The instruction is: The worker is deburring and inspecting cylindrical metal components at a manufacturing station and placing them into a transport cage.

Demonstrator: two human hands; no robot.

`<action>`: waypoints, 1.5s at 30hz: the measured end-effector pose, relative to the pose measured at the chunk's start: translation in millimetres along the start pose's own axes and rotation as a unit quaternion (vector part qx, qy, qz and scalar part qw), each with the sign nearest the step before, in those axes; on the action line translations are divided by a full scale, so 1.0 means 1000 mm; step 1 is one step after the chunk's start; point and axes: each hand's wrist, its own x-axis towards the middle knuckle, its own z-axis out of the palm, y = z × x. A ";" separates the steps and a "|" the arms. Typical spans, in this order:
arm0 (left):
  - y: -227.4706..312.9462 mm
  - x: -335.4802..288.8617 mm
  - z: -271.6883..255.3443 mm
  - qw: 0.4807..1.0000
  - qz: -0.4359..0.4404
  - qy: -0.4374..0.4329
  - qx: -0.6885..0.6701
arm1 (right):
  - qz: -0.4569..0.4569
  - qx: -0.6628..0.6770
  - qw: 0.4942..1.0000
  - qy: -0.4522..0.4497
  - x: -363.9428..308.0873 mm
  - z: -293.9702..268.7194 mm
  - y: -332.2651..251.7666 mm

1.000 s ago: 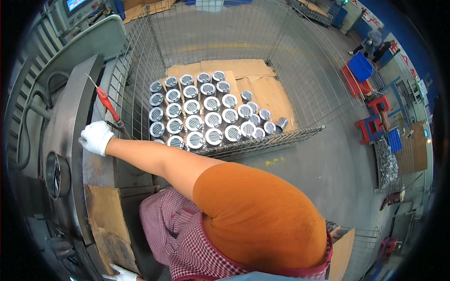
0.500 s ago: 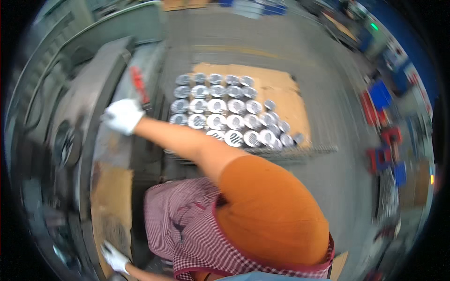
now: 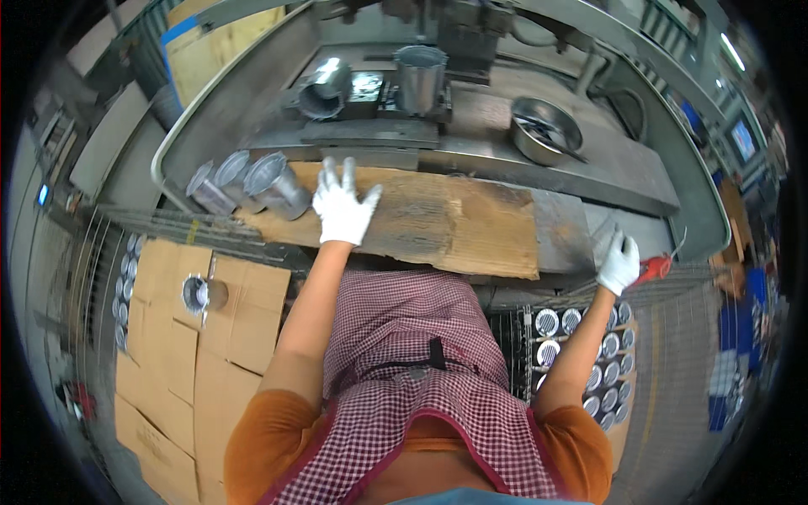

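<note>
My left hand [image 3: 343, 204], in a white glove, is open with its fingers spread over a worn, stained brown board [image 3: 412, 215]. Three grey metal cups stand or lean near it at the board's left end; the closest is a ribbed-rim cup [image 3: 278, 185]. At the right, my right hand [image 3: 619, 264], also gloved, has its fingers curled together by the metal ledge. What those fingers hold, if anything, I cannot make out. Just beside it lies a red-handled tool [image 3: 655, 268].
On the machine bed are an upright metal cup [image 3: 420, 80], a tilted metal cup [image 3: 324, 89] and a steel bowl [image 3: 545, 130] with tools inside. Rows of metal cups [image 3: 594, 376] stand low at the right. One cup [image 3: 202, 294] lies on cardboard sheets [image 3: 227, 379] at the left.
My view has swung left from the rows of cups to face the machine. My left hand now lies spread near the metal cups; the right has curled its fingers beside the red-handled tool.
</note>
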 end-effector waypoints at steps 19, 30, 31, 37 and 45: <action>-0.004 0.000 -0.003 0.980 0.066 -0.185 -0.044 | -0.310 0.231 0.881 -0.271 0.068 0.079 -0.386; 0.005 0.104 -0.028 0.926 -0.184 0.085 -0.317 | -0.313 0.366 0.833 -0.271 0.023 0.008 -0.365; 0.006 0.127 -0.024 0.929 -0.205 0.069 -0.301 | -0.317 0.323 0.845 -0.285 0.009 0.010 -0.355; -0.005 0.196 0.001 0.968 -0.207 0.032 -0.141 | -0.368 0.372 0.808 -0.270 -0.065 0.001 -0.321; 0.004 0.155 -0.057 0.987 -0.008 0.095 -0.127 | -0.251 0.395 0.841 -0.272 -0.030 0.004 -0.296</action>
